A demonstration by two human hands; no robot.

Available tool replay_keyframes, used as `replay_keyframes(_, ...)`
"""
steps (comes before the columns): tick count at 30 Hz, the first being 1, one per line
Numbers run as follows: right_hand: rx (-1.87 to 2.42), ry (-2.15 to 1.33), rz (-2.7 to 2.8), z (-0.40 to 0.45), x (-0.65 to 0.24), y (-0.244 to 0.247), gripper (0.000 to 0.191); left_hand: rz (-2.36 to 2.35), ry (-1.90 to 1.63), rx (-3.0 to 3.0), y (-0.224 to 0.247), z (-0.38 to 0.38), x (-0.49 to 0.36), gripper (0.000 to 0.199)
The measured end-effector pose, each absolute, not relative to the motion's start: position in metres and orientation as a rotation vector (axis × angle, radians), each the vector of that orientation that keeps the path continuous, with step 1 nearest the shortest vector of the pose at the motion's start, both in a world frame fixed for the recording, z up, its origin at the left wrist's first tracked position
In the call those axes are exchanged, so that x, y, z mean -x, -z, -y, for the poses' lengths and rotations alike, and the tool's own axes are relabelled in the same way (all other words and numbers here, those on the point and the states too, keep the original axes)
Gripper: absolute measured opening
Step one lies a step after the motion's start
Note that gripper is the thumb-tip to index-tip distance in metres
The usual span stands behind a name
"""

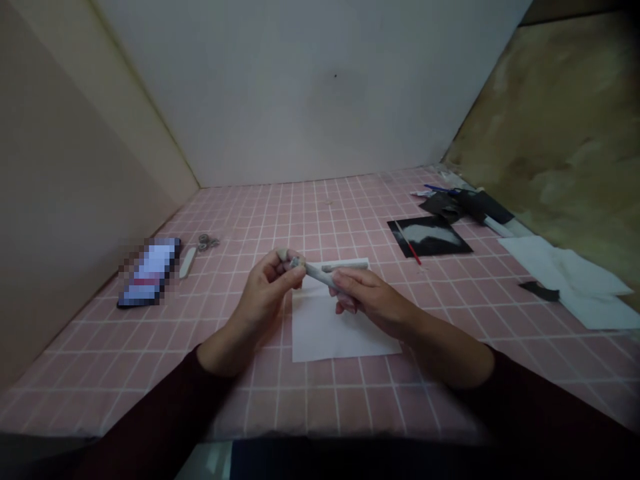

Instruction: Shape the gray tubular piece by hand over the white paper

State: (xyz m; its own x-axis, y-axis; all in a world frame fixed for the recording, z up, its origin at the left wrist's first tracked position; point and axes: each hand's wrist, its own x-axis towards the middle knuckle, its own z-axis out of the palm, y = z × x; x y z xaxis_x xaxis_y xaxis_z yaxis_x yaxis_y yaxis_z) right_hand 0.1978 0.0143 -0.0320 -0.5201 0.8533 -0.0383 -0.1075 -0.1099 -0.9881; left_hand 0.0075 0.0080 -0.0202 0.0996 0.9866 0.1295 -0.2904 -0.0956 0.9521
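Note:
A thin grey-white stick (pixel 320 274) is held between both hands above a sheet of white paper (pixel 330 333). My left hand (pixel 273 280) pinches its left end, where a small greyish piece shows at the fingertips. Fingers of my right hand (pixel 363 290) are wrapped round the other end of the stick. Behind the hands, another pale stick-like piece (pixel 353 265) lies at the paper's far edge.
At the left are a phone (pixel 147 270), a pale flat strip (pixel 188 262) and small metal rings (pixel 205 241). A red-tipped stick (pixel 415 253) lies on black sandpaper (pixel 433 235) at the right, near dark sheets (pixel 483 203) and white tissue (pixel 565 267).

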Motion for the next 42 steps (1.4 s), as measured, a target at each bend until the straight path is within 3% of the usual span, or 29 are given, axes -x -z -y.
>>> replay_keyframes(4, 0.833, -1.723, 1.454, -0.0141, -0.1972, 0.0324, 0.042, -0.817, -1.158, -1.123, 0.0238, -0.0057, -0.0098, 0.023)
replay_keyframes(9, 0.847, -1.724, 1.443, -0.0144, -0.1978, 0.0328, 0.04, -0.856, -1.31, -1.141, 0.0244, -0.0075, -0.008, 0.018)
replay_keyframes(13, 0.833, -1.715, 1.458, -0.014, -0.1976, 0.0325, 0.043, -0.79, -1.12, -1.114, 0.025, -0.0068, -0.0094, 0.025)
replay_keyframes(17, 0.857, -1.711, 1.444, -0.014, -0.1983, 0.0303, 0.042, -0.874, -1.325, -1.142, 0.0205, -0.0077, -0.0079, 0.019)
replay_keyframes(22, 0.83, -1.728, 1.455, -0.0142, -0.1975, 0.0309, 0.042, -0.791, -1.127, -1.137, 0.0245, -0.0065, -0.0095, 0.022)
replay_keyframes(27, 0.84, -1.72, 1.445, -0.0139, -0.1979, 0.0313, 0.04, -0.845, -1.326, -1.144, 0.0209, -0.0073, -0.0074, 0.017)
replay_keyframes(32, 0.824, -1.718, 1.465, -0.0138, -0.1976, 0.031, 0.041, -0.786, -1.126, -1.111, 0.0219, -0.0066, -0.0091, 0.022)
replay_keyframes(37, 0.851, -1.716, 1.454, -0.0143, -0.198, 0.0307, 0.04, -0.854, -1.333, -1.127, 0.0205, -0.0086, -0.0052, 0.019)
replay_keyframes(42, 0.83, -1.709, 1.463, -0.0136, -0.197, 0.0309, 0.042, -0.797, -1.115, -1.133, 0.0219, -0.0064, -0.0085, 0.022)
